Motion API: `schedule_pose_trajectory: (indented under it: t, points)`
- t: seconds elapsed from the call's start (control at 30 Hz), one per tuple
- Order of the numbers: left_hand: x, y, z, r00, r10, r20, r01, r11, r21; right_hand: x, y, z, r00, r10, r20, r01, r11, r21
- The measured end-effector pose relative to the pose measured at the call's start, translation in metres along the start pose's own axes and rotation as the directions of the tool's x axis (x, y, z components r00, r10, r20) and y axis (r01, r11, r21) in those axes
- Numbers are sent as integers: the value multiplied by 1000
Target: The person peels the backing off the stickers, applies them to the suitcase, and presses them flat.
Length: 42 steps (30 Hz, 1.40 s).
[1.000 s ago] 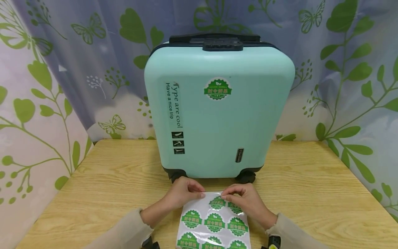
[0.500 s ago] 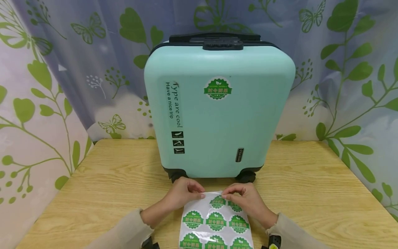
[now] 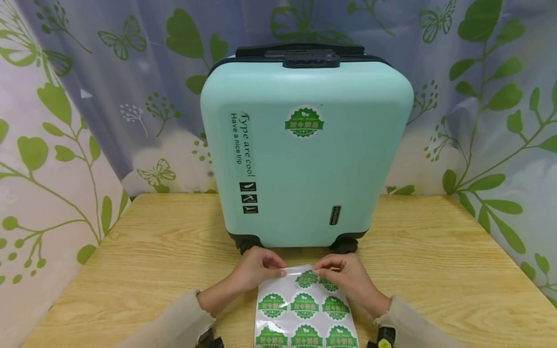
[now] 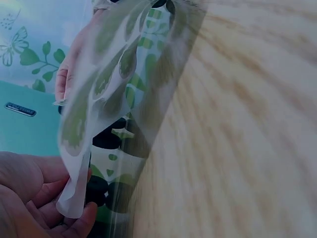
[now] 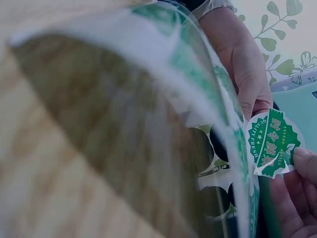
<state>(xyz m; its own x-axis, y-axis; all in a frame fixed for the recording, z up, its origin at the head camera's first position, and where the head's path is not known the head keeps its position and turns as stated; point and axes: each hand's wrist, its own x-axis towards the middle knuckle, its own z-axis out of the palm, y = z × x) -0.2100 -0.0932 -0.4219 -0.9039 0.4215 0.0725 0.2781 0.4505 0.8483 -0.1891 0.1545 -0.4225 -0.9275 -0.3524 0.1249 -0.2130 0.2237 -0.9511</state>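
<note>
A white sheet [image 3: 277,284] with several round green stickers bends up off the table toward the suitcase. My left hand [image 3: 256,270] pinches its upper left corner between thumb and fingers, beside a blank white spot. At the upper right, my right hand [image 3: 345,278] pinches the edge of a round green sticker [image 5: 272,141]; in the right wrist view this sticker stands out from the sheet, its lower edge lifted and creased. Behind both hands stands a mint-green suitcase [image 3: 300,179] bearing one matching green sticker [image 3: 304,122] near the top.
The suitcase stands upright on black wheels [image 3: 345,244] on a wooden table [image 3: 143,251], close behind the hands. A leaf-and-butterfly curtain [image 3: 156,77] hangs at the back and along both sides. Dark wrist devices [image 3: 385,336] sit at the sleeves.
The sheet has shifted slightly up and to the right, and my right hand a little to the right with the pinched sticker. My left hand keeps its place at the corner.
</note>
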Motion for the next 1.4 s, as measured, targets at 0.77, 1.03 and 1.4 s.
schedule_pose_trajectory:
  t: [0.77, 1.03, 1.4]
  points:
    - [0, -3, -1, 1000, -3, 12, 3, 1000, -11, 6, -2, -1, 997, 70, -43, -71, 997, -32]
    - [1, 2, -2, 1000, -1, 18, 2, 999, -34, 11, -6, -3, 997, 12, -72, -16, 999, -45]
    - [0, 17, -7, 998, 55, 10, -53, 991, -122, 15, -28, -8, 993, -16, -116, 12, 999, -33]
